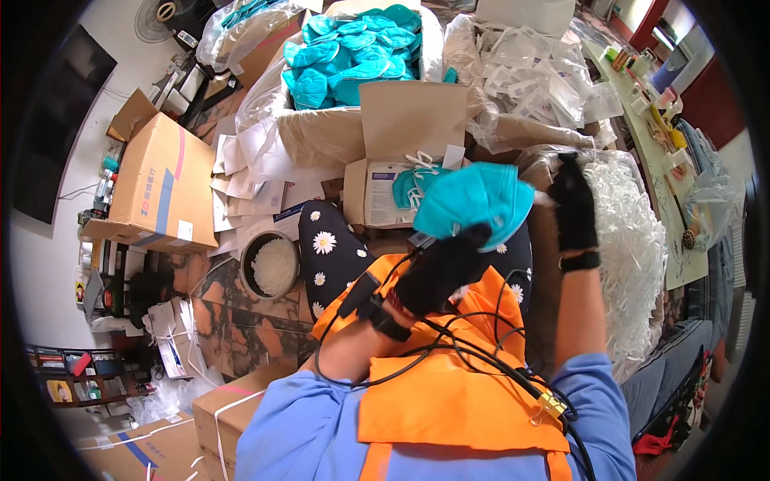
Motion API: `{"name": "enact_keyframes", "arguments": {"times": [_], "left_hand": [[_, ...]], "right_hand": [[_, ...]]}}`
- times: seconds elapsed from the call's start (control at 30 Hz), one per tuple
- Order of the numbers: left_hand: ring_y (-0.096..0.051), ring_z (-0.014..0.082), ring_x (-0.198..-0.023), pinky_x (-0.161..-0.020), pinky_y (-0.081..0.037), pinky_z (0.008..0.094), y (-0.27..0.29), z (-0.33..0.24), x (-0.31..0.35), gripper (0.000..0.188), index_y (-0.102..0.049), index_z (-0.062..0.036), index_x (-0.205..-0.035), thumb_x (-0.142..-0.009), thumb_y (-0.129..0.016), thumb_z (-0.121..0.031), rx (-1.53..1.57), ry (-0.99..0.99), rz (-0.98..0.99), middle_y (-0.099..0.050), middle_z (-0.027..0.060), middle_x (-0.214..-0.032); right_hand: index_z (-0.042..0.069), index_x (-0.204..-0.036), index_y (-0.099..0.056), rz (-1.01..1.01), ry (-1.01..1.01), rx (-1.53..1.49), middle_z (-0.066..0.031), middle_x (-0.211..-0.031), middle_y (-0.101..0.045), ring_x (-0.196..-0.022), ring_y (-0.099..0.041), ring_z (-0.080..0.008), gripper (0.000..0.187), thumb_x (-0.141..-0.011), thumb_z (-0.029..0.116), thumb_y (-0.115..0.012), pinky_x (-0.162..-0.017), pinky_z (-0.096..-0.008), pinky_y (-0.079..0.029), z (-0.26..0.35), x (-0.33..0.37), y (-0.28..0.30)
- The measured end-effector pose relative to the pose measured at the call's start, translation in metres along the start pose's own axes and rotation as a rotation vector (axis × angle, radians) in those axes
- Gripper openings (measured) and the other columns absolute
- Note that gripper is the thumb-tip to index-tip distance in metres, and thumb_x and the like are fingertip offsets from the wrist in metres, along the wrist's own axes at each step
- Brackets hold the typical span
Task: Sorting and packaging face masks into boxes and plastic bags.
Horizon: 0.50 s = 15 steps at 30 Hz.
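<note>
A teal cup-shaped face mask (pixel 473 200) is held over my lap by my left hand (pixel 441 276), a black glove gripping its lower edge. My right hand (pixel 573 208), also black-gloved, is raised just beyond the mask's right edge. A small white bit shows between that hand and the mask; its fingers look bent, but what they hold is too small to make out. Behind the held mask stands an open cardboard box (pixel 353 192) with its flap up. Inside lie a printed white packet (pixel 383 200) and another teal mask with white straps (pixel 417 172).
A lined carton heaped with teal masks (pixel 353 60) stands ahead, with clear packets (pixel 545 80) right of it. White elastic straps (pixel 622 248) fill a lined box at my right. A bowl of small white pieces (pixel 274 267) sits left of my knee. Black cables (pixel 481 357) cross my apron.
</note>
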<state>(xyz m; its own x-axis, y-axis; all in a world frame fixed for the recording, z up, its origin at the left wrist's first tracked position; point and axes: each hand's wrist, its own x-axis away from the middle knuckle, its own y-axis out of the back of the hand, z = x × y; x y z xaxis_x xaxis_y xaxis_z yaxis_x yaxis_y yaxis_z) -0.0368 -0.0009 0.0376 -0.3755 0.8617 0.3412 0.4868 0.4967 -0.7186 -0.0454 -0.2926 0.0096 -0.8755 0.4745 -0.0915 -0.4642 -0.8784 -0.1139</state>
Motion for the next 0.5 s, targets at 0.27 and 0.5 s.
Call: {"name": "enact_keyframes", "arguments": {"times": [0.27,0.5], "left_hand": [[-0.055,0.0131,-0.057,-0.050,-0.044,0.0250,-0.043,-0.014,-0.009,0.033,-0.053,-0.0116,-0.079,-0.093,-0.053,-0.042,0.833,-0.055,-0.153,-0.052,-0.0016,-0.066],[-0.062,0.0221,-0.073,-0.066,-0.051,0.0335,0.053,0.005,-0.048,0.063,-0.060,-0.0039,-0.097,-0.092,-0.036,-0.062,0.209,-0.291,0.298,-0.063,0.0098,-0.086]], "right_hand": [[0.003,-0.110,-0.055,0.230,-0.317,-0.418,-0.0088,-0.100,-0.062,-0.086,-0.061,-0.0208,0.026,-0.090,0.020,-0.055,-0.078,-0.0293,-0.048,0.060,0.101,-0.149],[0.002,-0.091,-0.064,0.164,-0.349,-0.340,-0.0025,-0.080,-0.065,-0.070,-0.063,-0.0126,0.016,-0.086,0.017,-0.062,-0.064,-0.0242,-0.049,0.014,0.057,-0.113]]}}
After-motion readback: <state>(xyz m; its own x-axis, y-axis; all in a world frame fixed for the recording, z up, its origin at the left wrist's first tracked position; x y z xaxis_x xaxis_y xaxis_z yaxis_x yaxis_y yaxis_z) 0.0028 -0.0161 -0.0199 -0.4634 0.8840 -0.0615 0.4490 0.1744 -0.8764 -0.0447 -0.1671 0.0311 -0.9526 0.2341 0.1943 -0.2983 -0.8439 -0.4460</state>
